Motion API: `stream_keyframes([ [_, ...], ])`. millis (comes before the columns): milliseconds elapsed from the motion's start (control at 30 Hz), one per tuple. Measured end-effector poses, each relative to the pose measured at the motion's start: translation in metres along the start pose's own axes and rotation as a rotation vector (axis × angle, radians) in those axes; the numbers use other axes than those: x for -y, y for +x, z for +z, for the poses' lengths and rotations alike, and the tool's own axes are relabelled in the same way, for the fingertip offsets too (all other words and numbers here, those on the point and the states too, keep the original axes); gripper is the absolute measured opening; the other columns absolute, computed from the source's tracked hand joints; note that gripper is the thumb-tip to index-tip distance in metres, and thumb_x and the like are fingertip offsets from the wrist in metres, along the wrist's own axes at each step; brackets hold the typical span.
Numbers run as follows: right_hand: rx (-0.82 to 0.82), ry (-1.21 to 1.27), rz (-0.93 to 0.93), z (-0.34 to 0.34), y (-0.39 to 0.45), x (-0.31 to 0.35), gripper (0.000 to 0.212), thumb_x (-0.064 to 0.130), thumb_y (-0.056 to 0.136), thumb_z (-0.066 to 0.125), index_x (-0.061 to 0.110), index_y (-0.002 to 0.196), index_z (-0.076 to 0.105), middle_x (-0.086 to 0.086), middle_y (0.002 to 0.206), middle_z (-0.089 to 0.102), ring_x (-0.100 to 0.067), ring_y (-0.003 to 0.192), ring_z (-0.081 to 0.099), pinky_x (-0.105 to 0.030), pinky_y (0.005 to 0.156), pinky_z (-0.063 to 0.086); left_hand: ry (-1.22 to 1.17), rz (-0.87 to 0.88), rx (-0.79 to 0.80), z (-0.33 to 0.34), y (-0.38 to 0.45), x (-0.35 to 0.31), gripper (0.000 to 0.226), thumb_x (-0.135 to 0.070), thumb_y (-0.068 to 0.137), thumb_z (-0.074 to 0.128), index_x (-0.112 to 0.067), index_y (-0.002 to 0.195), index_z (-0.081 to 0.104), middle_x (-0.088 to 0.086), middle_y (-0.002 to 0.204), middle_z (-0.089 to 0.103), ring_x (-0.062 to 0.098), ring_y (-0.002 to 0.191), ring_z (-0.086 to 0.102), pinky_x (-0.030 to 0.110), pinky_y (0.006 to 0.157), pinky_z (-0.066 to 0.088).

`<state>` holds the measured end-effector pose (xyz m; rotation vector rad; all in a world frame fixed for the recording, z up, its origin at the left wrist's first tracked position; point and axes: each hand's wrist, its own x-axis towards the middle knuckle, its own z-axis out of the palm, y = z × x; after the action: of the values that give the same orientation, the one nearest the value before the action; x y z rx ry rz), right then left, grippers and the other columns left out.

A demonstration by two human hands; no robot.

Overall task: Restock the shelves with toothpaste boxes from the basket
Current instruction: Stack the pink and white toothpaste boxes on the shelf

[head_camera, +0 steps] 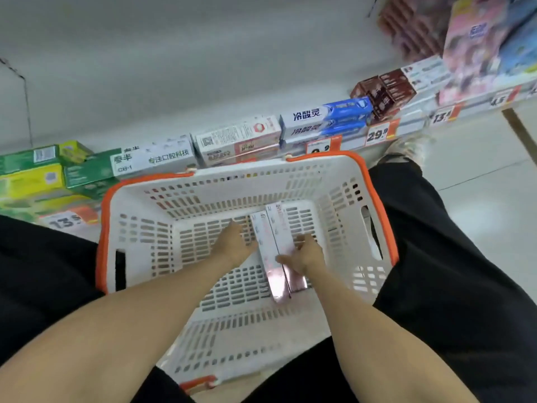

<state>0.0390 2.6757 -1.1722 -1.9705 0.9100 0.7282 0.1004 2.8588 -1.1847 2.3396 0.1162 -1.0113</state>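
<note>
Both my hands are down in the white basket (139, 228) at the centre of the frame, and the only stock I can see left in it is two toothpaste boxes (274, 242) lying side by side on the slotted floor, just right of the middle. So I judge I'm near the end of the restock — the shelf (412, 123) running across the upper half already carries a row of boxes, green ones at the far left, white and blue ones in the middle, brown ones toward the upper right, with bare shelf board behind them.

My left hand (234, 242) rests against the left side of the pair, fingers pointing away from me and loosely together; I cannot tell whether it is gripping or only touching. My right hand (305, 253) lies over the right box near its middle, thumb reaching across the top — it looks pressed onto the box, though the fingers underneath are hidden, so a full pinch I cannot confirm.

The boxes are long and slim, pale pink-white with small print, and glossy: the near ends catch the light. They lie flat, touching along their long edges.
</note>
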Motion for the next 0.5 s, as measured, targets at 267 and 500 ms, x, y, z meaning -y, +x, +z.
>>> stream_keyframes([
  [267, 0.09, -0.102, -0.048, 0.002, 0.011, -0.003, 0.049, 0.024, 0.077, 0.086, 0.015, 0.12, 0.063, 0.002, 0.107, 0.072, -0.004, 0.078, 0.059, -0.014, 0.065, 0.043, -0.296, -0.241, 0.276, 0.027, 0.011, 0.004, 0.084, -0.049, 0.087, 0.07, -0.009, 0.15, 0.032, 0.003, 0.138, 0.053, 0.023, 0.109, 0.061, 0.037, 0.077, 0.062],
  [500, 0.084, -0.12, -0.09, 0.018, 0.01, 0.009, 0.03, 0.037, 0.075, 0.085, 0.011, 0.082, 0.071, 0.002, 0.074, 0.073, -0.016, 0.068, 0.072, -0.03, 0.062, 0.059, -0.362, -0.164, 0.197, 0.033, 0.018, 0.002, 0.059, -0.037, 0.083, 0.062, -0.019, 0.138, 0.052, 0.005, 0.13, 0.064, 0.025, 0.107, 0.065, 0.042, 0.093, 0.056],
])
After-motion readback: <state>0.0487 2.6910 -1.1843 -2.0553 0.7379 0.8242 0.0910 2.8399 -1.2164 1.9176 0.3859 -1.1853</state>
